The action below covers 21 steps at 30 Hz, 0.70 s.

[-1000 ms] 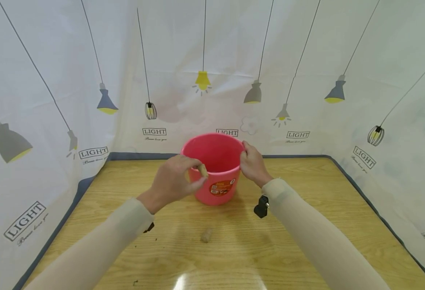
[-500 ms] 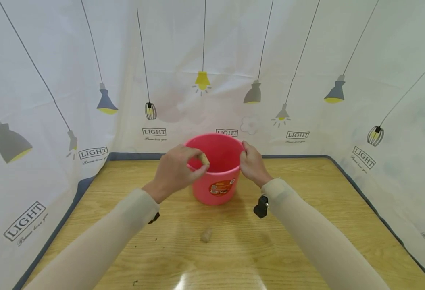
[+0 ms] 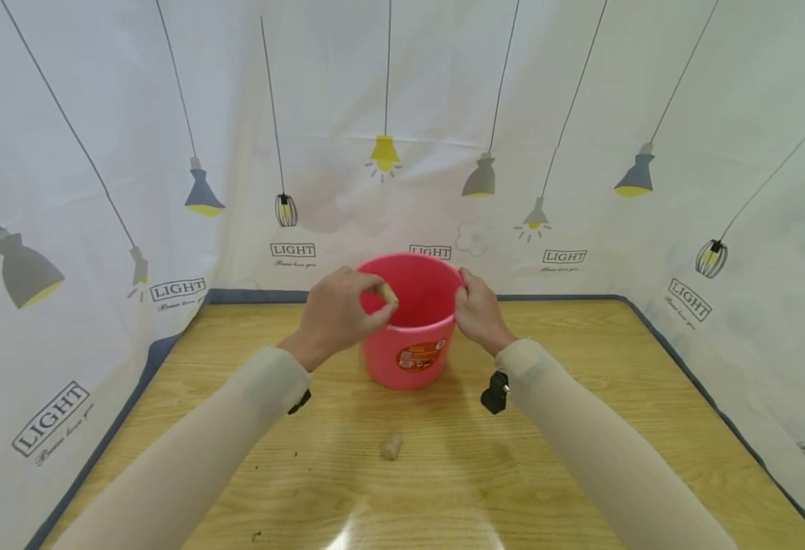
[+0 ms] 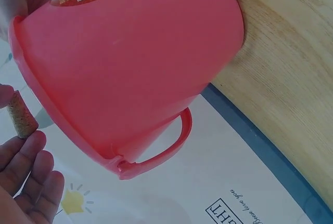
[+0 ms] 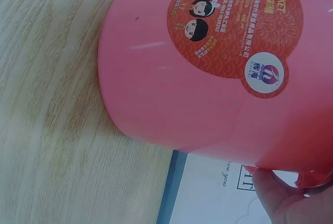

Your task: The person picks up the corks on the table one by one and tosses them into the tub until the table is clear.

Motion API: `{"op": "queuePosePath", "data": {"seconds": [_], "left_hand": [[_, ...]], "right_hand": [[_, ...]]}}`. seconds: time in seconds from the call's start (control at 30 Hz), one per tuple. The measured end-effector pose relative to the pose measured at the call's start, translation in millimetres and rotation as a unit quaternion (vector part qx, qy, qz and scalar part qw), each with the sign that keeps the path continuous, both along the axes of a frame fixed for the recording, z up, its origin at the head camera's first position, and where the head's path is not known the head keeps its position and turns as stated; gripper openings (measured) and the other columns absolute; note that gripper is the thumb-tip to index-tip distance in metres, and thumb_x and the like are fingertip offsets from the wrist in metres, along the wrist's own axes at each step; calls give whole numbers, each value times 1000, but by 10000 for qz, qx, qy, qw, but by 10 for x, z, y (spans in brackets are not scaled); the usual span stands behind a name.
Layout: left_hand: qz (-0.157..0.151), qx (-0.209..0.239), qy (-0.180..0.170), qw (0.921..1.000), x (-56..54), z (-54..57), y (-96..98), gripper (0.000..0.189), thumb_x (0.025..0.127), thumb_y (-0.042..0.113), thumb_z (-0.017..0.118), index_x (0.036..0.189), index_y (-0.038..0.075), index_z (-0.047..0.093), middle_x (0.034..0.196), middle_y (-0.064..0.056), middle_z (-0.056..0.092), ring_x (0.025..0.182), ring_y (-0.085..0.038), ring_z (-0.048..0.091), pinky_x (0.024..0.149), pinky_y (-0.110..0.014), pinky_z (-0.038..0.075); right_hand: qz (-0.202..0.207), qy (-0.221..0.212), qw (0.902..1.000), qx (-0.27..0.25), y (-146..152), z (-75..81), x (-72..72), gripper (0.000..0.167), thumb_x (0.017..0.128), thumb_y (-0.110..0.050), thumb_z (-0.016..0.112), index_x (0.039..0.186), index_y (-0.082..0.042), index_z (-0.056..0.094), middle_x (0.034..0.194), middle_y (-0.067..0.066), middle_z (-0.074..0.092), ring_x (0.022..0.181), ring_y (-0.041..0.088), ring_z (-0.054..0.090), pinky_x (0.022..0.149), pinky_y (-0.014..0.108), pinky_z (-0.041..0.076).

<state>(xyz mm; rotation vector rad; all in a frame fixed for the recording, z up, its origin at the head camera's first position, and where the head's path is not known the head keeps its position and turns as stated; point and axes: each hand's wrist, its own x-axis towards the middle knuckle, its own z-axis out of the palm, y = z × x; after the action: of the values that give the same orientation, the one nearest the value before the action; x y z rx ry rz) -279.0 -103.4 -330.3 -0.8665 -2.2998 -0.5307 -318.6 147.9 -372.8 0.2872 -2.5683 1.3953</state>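
A pink plastic bucket (image 3: 405,359) with a red label stands upright on the wooden table. Between thumb and fingertips my left hand (image 3: 337,309) pinches a small tan cork (image 4: 22,115). It holds the cork above the near left part of the bucket's rim, apart from the bucket in the left wrist view. My right hand (image 3: 480,312) grips the bucket at its right rim, where a handle attaches. A second tan cork (image 3: 392,446) lies on the table in front of the bucket. The bottom of the bucket's inside is hidden.
The wooden table (image 3: 567,428) carries a few tiny dark specks at the left. Behind the bucket and along both sides hangs a white cloth (image 3: 347,92) printed with lamps. Its blue lower border (image 3: 547,296) runs along the table's back edge.
My left hand has shifted a little up and to the right, bringing the pinched cork over the bucket's rim. The right hand, the bucket and the cork on the table stay in place.
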Motion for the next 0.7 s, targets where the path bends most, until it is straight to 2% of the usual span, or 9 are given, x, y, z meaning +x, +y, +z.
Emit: {"op": "queuePosePath", "data": {"seconds": [0.33,0.5,0.63,0.7], "left_hand": [[411,-296,-660,9965,-62,-37,39,14,88,30,80,91,17,76,87,7,72,83,-16,58,67,-30,54],[536,-357,-873,9941,-75,-36,63,15,89,32,79,90,17,77,86,7,72,82,-16,57,67,-30,53],[648,-412,-1038,9916,-90,-40,87,16,90,32,78,91,16,77,87,4,73,82,-17,57,67,-31,53],[746,-464,-1127,9897,-96,-44,98,21,90,34,78,97,14,78,91,1,74,84,-18,58,69,-33,55]], "right_hand": [[25,4,10000,-24,3,-13,-11,53,110,-16,30,159,4,28,159,19,40,146,30,39,119,47,33],[37,-13,10000,-26,3,-12,-13,53,110,-15,30,159,4,27,160,19,38,147,30,37,119,47,32],[28,-31,10000,-15,1,-7,-4,53,110,-16,30,159,4,27,161,19,37,148,30,36,119,47,33],[22,-40,10000,-23,0,-5,-1,54,110,-16,30,159,4,27,161,18,37,148,30,36,118,47,33]]}}
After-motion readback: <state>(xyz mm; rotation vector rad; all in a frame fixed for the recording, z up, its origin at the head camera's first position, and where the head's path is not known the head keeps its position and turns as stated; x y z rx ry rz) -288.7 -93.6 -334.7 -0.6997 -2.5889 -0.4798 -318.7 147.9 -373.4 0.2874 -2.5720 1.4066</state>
